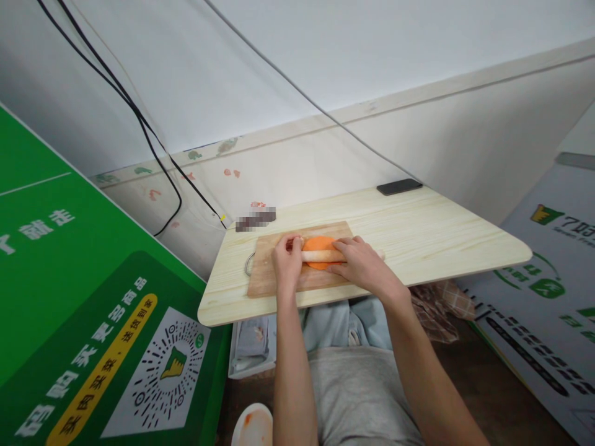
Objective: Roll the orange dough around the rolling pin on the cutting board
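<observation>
A wooden rolling pin [320, 255] lies across a flat, round orange sheet that looks like dough [320, 243], on a wooden cutting board [267, 282]. My left hand [289, 257] grips the pin's left end, fingers curled round it. On the right part of the pin rests my right hand [360, 260], its fingers bent over the wood and partly over the orange sheet. The tip of the pin shows just past my right hand. A metal ring handle [250, 265] sticks out at the board's left edge.
The board lies on a pale wood-grain table [441, 241]. A black phone [398, 186] is at the back edge, and a blurred dark object [255, 218] at the back left. Cables [134, 108] hang along the wall. Green panel [153, 279] at left; white box [253, 347] below.
</observation>
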`<action>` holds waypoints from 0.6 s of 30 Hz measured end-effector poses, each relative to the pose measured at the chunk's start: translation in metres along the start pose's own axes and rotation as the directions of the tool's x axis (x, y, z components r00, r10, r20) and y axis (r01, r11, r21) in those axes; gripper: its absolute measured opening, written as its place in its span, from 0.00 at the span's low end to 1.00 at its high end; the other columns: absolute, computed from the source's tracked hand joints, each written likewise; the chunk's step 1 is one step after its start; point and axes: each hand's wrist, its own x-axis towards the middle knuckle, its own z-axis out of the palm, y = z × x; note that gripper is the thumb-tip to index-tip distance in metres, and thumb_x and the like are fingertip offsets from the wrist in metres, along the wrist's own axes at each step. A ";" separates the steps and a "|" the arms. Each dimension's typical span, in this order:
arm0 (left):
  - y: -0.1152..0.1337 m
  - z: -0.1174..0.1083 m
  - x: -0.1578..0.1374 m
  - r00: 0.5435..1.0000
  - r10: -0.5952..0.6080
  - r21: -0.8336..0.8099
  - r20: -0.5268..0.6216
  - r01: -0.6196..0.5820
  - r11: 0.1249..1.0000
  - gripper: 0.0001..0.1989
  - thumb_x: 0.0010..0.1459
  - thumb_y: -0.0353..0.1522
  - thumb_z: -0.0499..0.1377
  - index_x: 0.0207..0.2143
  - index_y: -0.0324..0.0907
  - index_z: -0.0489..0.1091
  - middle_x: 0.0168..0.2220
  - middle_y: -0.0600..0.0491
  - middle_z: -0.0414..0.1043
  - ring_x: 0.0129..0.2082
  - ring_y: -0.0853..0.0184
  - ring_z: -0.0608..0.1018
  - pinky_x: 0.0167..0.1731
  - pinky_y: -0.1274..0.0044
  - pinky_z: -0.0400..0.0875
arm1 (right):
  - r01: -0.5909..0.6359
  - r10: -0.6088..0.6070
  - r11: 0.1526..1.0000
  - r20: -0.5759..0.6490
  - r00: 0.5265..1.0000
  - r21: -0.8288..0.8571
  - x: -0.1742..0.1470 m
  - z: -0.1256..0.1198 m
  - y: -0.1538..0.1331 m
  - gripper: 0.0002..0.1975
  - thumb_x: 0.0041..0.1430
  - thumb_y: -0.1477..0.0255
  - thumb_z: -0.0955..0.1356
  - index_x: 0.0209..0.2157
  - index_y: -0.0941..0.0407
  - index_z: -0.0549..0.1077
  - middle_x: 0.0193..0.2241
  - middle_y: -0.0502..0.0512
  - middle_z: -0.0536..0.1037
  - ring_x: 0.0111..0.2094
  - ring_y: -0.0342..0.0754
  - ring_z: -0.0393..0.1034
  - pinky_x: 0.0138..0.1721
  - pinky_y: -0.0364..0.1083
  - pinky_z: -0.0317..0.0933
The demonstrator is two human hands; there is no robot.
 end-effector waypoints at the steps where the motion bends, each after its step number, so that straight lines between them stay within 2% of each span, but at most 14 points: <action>1: 0.000 0.000 0.000 1.000 -0.002 -0.010 -0.026 0.002 1.000 0.08 0.64 0.33 0.59 0.35 0.42 0.79 0.36 0.50 0.83 0.39 0.62 0.83 0.44 0.72 0.76 | 0.011 -0.011 1.000 -0.004 1.000 0.008 0.001 0.001 0.000 0.16 0.68 0.65 0.73 0.53 0.58 0.78 0.55 0.64 0.81 0.55 0.62 0.72 0.53 0.52 0.64; 10: -0.002 -0.007 0.000 0.958 -0.052 -0.066 -0.283 0.034 0.997 0.09 0.62 0.33 0.58 0.35 0.42 0.77 0.34 0.51 0.81 0.37 0.63 0.83 0.42 0.73 0.78 | 0.140 -0.138 0.990 -0.069 0.988 0.028 0.006 0.016 -0.011 0.18 0.68 0.65 0.74 0.56 0.57 0.78 0.57 0.65 0.80 0.56 0.62 0.71 0.57 0.54 0.64; 15: -0.005 -0.007 0.002 0.963 -0.067 -0.080 -0.260 0.048 0.996 0.08 0.61 0.34 0.59 0.34 0.42 0.77 0.33 0.52 0.80 0.37 0.63 0.83 0.42 0.72 0.78 | 0.139 -0.133 0.986 -0.061 0.989 0.092 0.006 0.015 -0.009 0.20 0.68 0.67 0.74 0.58 0.58 0.78 0.59 0.65 0.80 0.58 0.61 0.72 0.59 0.55 0.64; 18: -0.006 -0.007 0.003 0.967 -0.055 -0.092 -0.249 0.033 0.995 0.07 0.60 0.33 0.59 0.35 0.42 0.77 0.34 0.52 0.80 0.37 0.63 0.82 0.43 0.72 0.78 | 0.117 -0.104 0.980 -0.087 0.991 0.164 0.006 0.013 -0.004 0.17 0.70 0.70 0.72 0.58 0.58 0.79 0.57 0.63 0.81 0.58 0.58 0.73 0.60 0.52 0.65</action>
